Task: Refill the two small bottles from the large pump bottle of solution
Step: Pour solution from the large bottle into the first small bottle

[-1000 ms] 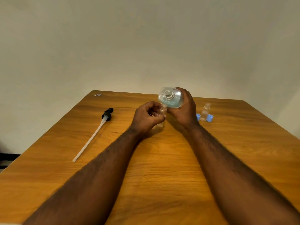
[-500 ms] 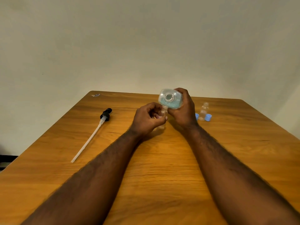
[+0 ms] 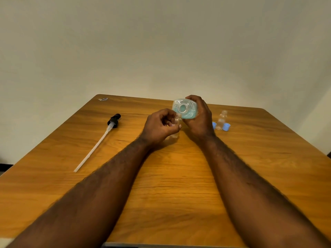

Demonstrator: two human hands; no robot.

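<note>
Left hand [image 3: 161,125] curls round the first small bottle [image 3: 176,121], thumb and fingertips pinching it just above the tabletop [image 3: 161,185], its open neck right up at the lip of the large bottle [image 3: 186,110]. Right hand [image 3: 199,119] grips that large bottle from behind, tipped hard over so its wide mouth faces the camera, pump off, teal solution pooled in the lower side and showing in the neck. How much sits in the small bottle I cannot tell; it looks clear. Against half a second ago, barely a shift: same grips, same spot, the mouth still tilted over. Just right of the right hand stands the second small bottle [image 3: 221,119], upright and uncapped, one blue cap [image 3: 226,126] beside it, another blue cap [image 3: 214,125] half hidden by the hand. Well off to the left lies the pump head with its long tube [image 3: 100,140]. The far edge runs close behind the hands; bare wood stretches between the forearms and out to both sides.
</note>
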